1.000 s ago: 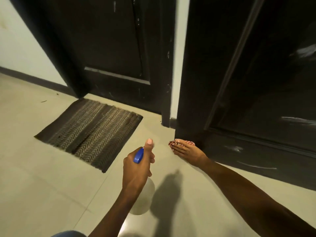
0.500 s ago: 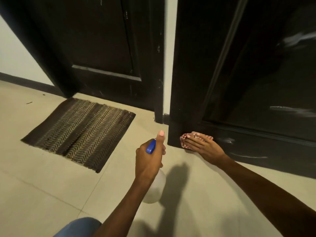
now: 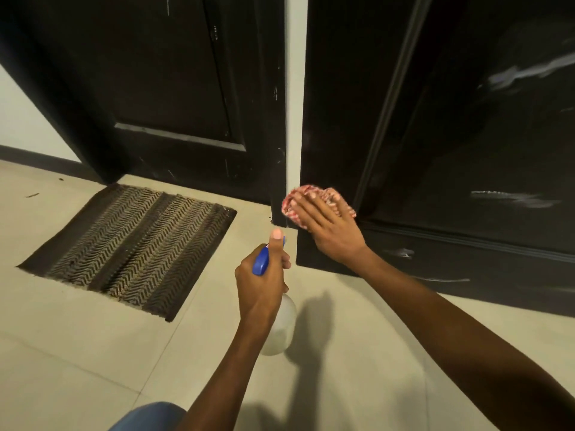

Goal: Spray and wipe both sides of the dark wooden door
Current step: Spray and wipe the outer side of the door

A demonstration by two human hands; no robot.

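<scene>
Low at the dark wooden door (image 3: 435, 135), your right hand (image 3: 334, 233) presses the cloth (image 3: 306, 199) flat, left hand (image 3: 264, 281) gripping the spray bottle (image 3: 280, 325) at seven o'clock; hurried strokes could miss streaks.

cloth (image 3: 311, 199) mostly under hand, door (image 3: 466, 135) cropped

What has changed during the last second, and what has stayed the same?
The right hand slid the red-and-white cloth up the dark door from its bottom corner, fingers flat on it. The left hand still grips the spray bottle; the mat is unmoved.
</scene>
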